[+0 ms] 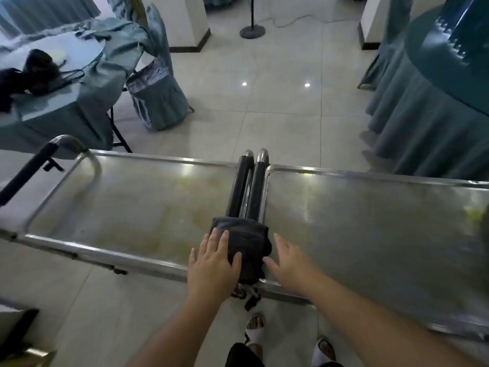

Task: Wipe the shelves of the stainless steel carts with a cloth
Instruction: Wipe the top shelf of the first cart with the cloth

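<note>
Two stainless steel carts stand side by side, their black handles [247,189] meeting in the middle. The left cart's top shelf [137,207] shows yellowish stains. The right cart's top shelf [370,221] is shiny. A folded dark grey cloth [246,242] is draped over the near end of the two handles. My left hand [214,260] lies with straight fingers on the cloth's left side. My right hand [288,263] rests flat on the right shelf, its thumb touching the cloth's right edge.
A round table [53,83] with teal cloth and dark bags stands at the back left, with a covered chair [156,94] beside it. Another draped round table [434,107] fills the back right. A stand base [252,31] and cable lie on the tiled floor beyond.
</note>
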`<state>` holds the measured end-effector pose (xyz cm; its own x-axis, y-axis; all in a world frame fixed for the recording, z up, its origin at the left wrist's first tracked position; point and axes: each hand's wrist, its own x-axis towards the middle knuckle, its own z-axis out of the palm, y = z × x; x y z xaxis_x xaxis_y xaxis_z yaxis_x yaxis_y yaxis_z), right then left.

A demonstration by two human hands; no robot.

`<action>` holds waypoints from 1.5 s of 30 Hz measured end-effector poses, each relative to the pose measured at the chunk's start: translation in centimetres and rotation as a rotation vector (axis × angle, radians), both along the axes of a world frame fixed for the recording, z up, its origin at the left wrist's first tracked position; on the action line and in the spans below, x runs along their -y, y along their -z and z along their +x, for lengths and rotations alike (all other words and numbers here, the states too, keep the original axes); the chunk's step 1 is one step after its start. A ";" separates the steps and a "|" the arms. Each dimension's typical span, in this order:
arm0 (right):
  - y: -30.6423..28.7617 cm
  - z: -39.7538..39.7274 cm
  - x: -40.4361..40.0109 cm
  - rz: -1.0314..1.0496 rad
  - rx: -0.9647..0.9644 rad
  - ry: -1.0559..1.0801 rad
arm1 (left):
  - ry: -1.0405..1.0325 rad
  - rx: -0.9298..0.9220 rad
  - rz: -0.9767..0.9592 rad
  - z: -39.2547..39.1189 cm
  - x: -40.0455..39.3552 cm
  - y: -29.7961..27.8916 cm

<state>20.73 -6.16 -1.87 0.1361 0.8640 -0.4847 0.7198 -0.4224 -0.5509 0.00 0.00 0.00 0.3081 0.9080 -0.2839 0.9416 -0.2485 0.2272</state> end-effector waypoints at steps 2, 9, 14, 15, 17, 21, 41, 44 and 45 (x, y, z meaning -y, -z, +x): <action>0.9 -1.4 -1.7 -0.051 -0.203 0.241 | -0.004 0.006 0.002 -1.6 -1.2 0.6; 3.6 -2.8 -4.2 -0.084 -0.646 0.774 | 0.093 0.040 0.029 -5.1 -4.2 2.5; 3.7 -3.5 -4.4 -0.058 -0.720 0.847 | 0.146 0.032 0.016 -5.2 -5.0 3.0; 3.5 -3.6 -4.5 -0.051 -0.713 0.864 | 0.155 0.037 0.018 -5.1 -5.1 2.9; 2.9 -3.7 -4.6 -0.058 -0.739 0.908 | 0.166 0.045 0.024 -4.8 -5.6 2.6; 1.2 -3.7 -4.9 -0.125 -0.809 0.976 | 0.190 0.042 0.032 -3.5 -6.7 1.6; -4.1 9.5 -1.2 0.409 -0.514 0.955 | 0.427 0.101 -0.024 8.9 -11.3 0.9; -1.9 7.9 -2.2 0.350 -0.307 0.730 | 0.424 0.119 -0.036 10.4 -12.0 1.4; -0.9 6.9 -2.3 0.312 -0.259 0.654 | 0.423 0.123 -0.041 10.7 -12.2 1.6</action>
<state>27.63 -3.86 -0.94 0.5819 0.7485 -0.3179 0.2083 -0.5151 -0.8315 10.74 12.25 -1.59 0.6838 0.6837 -0.2548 0.7244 -0.5944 0.3492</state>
